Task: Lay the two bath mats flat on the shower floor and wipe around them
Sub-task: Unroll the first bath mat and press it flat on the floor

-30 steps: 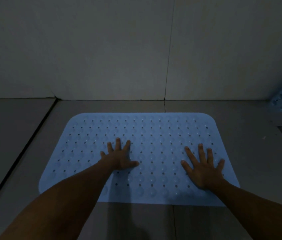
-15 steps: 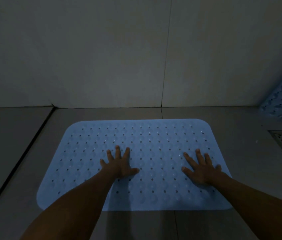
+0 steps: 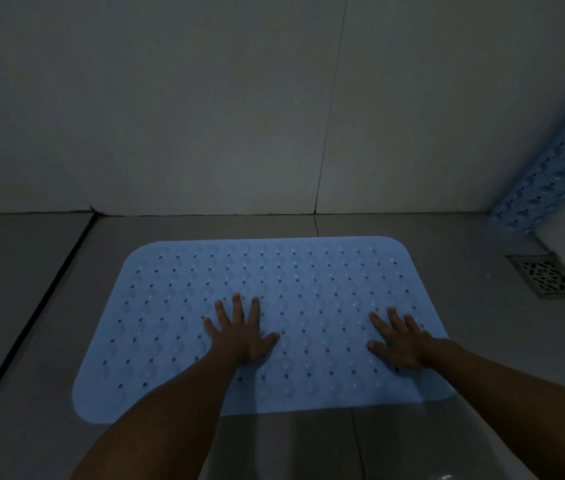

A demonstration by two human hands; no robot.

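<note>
Dim light, head view looking down at the shower floor [image 3: 49, 341].

Nearest: two bare forearms enter from the bottom edge and reach forward onto the light blue bath mat [image 3: 274, 271].

Left hand [image 3: 241, 336]: palm down on the mat, slightly left of the mat's middle. Fingers [image 3: 236, 308] straight and spread, thumb out to the right. Flat contact, nothing gripped.

Right hand [image 3: 400, 341]: palm down near the mat's right edge, close to its near right corner. Fingers straight and spread, angled up and to the left, thumb toward the mat's middle. Also flat, holding nothing.

Mat itself: lies flat on the grey floor tiles, long side running left to right, rounded corners, rows of small holes and raised bumps across the surface. Its far edge stops short of the wall [image 3: 205, 98].

Right of the mat, well apart from it: a metal floor drain grate [image 3: 548, 275] set in the floor.

Farther, at the right edge: second bath mat [image 3: 548, 174], same blue and same hole pattern, stands tilted against the right side, not flat. Its lower end sits near the floor corner above the drain.

Farthest: pale wall tiles with one vertical joint.
</note>
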